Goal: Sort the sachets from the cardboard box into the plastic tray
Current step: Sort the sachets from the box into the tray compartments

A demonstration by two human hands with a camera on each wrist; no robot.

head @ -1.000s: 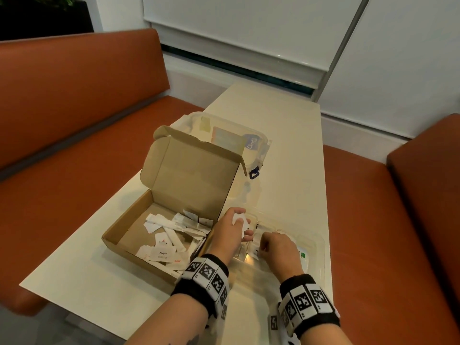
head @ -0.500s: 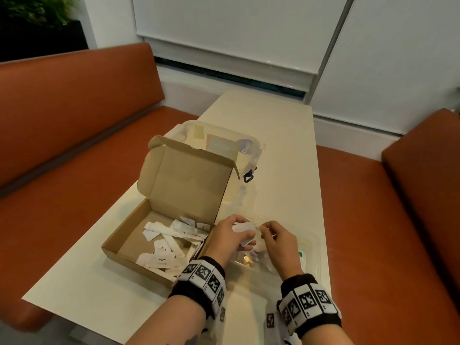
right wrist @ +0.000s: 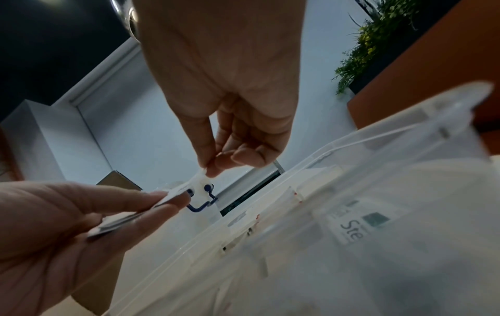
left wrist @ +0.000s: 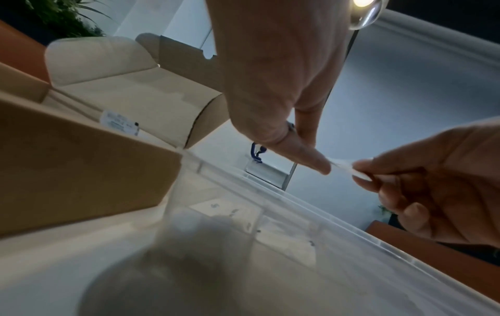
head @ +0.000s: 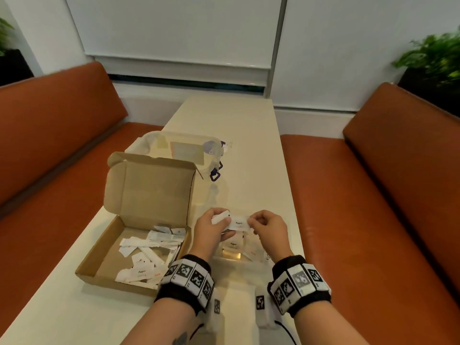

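Note:
An open cardboard box (head: 104, 260) sits at the left with several white sachets (head: 149, 245) loose in it. To its right lies the clear plastic tray (head: 267, 257), with a few sachets in its compartments. My left hand (head: 216, 221) hovers over the tray and grips a small stack of sachets (right wrist: 129, 220). My right hand (head: 251, 221) pinches the right end of a white pepper sachet (head: 238, 223) stretched between both hands. The left wrist view shows that sachet (left wrist: 343, 167) edge-on between my left thumb and my right fingertips (left wrist: 362, 171).
A clear lidded container (head: 179, 150) with a blue latch (head: 215, 175) stands behind the box lid. The cream table (head: 236, 133) is narrow, with orange benches (head: 373, 220) on both sides. A plant (head: 433, 58) stands at the far right.
Both hands have risen from the tray. My right hand has taken the end of the pepper sachet from the left hand's stack and drawn it to the right.

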